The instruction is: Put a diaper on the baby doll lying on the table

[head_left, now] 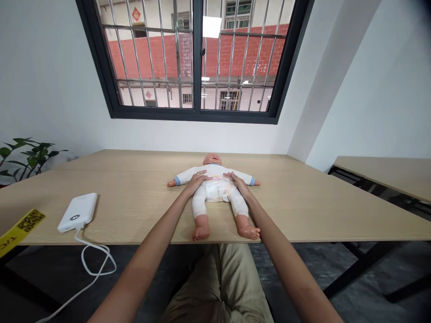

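Note:
A baby doll [215, 190] in white clothes lies on its back on the wooden table [134, 197], head toward the window, feet at the near edge. My left hand [197, 180] rests on the left side of the doll's torso with the fingers laid flat. My right hand [236, 181] lies on the right side of the torso, fingers stretched out over the clothing near the diaper. Both hands touch the doll and grip nothing that I can see.
A white power bank [77, 211] lies on the table's left, its white cable [96, 262] hanging over the near edge. A yellow label [22, 228] sits at the far left edge. A green plant [25, 158] stands left; a second table [387, 172] stands right.

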`<state>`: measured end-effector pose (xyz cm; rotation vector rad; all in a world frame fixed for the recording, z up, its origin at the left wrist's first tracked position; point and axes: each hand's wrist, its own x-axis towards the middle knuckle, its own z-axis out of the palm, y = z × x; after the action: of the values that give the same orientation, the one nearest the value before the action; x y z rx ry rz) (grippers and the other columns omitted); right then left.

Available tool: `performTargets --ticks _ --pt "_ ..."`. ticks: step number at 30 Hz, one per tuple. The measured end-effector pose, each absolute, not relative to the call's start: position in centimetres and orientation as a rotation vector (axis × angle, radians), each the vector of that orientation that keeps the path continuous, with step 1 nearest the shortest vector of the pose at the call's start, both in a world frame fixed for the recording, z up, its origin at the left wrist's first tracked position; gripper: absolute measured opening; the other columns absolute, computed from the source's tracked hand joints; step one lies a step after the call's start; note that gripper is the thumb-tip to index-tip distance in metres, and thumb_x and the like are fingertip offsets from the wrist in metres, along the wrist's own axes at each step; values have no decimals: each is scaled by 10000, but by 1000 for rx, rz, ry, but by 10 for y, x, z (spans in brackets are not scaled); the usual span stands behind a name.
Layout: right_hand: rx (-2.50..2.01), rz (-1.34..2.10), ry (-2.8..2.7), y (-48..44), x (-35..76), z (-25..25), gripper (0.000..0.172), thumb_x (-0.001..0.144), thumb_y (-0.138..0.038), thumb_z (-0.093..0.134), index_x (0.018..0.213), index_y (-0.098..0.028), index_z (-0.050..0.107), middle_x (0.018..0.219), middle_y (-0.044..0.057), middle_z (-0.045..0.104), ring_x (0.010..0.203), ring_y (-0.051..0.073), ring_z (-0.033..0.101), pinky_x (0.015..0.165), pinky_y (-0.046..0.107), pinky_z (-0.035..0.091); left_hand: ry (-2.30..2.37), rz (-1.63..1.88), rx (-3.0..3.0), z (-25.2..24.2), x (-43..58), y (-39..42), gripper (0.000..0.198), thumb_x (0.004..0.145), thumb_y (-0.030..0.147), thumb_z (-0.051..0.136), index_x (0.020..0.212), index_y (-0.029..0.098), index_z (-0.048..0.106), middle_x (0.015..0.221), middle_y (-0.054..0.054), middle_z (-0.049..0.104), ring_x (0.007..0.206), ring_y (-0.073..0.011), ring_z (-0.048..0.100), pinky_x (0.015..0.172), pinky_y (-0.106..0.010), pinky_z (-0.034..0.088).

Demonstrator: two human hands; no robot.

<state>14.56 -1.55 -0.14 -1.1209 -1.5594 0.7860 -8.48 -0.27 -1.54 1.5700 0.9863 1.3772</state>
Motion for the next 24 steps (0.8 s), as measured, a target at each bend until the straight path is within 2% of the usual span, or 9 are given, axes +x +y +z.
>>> performTargets --ticks 3,6,8,13,15,17,20,24 --pt "-1123 850 -1488 -17 149 -3 607 859 -670 379 1059 -206 716 999 116 711 989 271 650 879 395 497 917 1491 1615 -18 -89 4 267 797 347 558 897 187 746 1171 -86 680 1196 -267 558 1069 -371 387" --pt "-1106 897 -1395 -16 151 -5 617 873 -650 340 1097 -202 700 1008 126 704 979 274 652 824 379 510 908 1560 1602 -20 -92 9 236 766 355 571 807 180 723 995 -82 713 1042 -260 621 981 -370 447" --pt "-1084 925 -1330 -13 151 -6 606 865 -641 352 1075 -193 703 1019 134 700 982 278 643 815 374 509 926 1580 1580 -21 -93 10 233 754 373 604 815 175 710 984 -79 708 1014 -251 619 941 -350 458" --pt "-1043 977 -1181 -6 151 -11 548 804 -640 465 966 -177 709 973 134 697 948 272 625 798 357 495 990 1558 1498 -24 -93 7 356 722 410 670 992 178 666 1045 -73 681 921 -219 613 809 -307 472" --pt "-1025 995 -1133 -4 151 -12 543 796 -641 475 936 -168 702 946 125 693 922 250 617 783 339 490 1018 1584 1498 -24 -94 6 333 719 395 664 970 177 653 1027 -69 678 890 -208 605 783 -298 466" --pt "-1000 1012 -1090 -3 150 -13 542 799 -634 474 920 -152 692 916 118 688 895 224 607 770 323 484 1047 1625 1535 -23 -95 4 250 722 373 643 882 180 638 955 -51 676 852 -190 592 764 -283 458" --pt "-961 1035 -1040 -1 149 -16 515 810 -602 487 896 -133 680 878 111 682 864 200 596 758 308 479 1151 1655 1622 -16 -97 2 167 732 351 607 697 194 563 733 3 612 710 -154 545 685 -255 434" --pt "-935 1049 -1015 3 151 -20 463 815 -577 514 870 -149 683 866 101 685 864 203 605 752 311 491 1251 1490 1837 0 -104 -6 331 765 343 583 482 199 490 533 20 499 576 -140 477 615 -262 392"
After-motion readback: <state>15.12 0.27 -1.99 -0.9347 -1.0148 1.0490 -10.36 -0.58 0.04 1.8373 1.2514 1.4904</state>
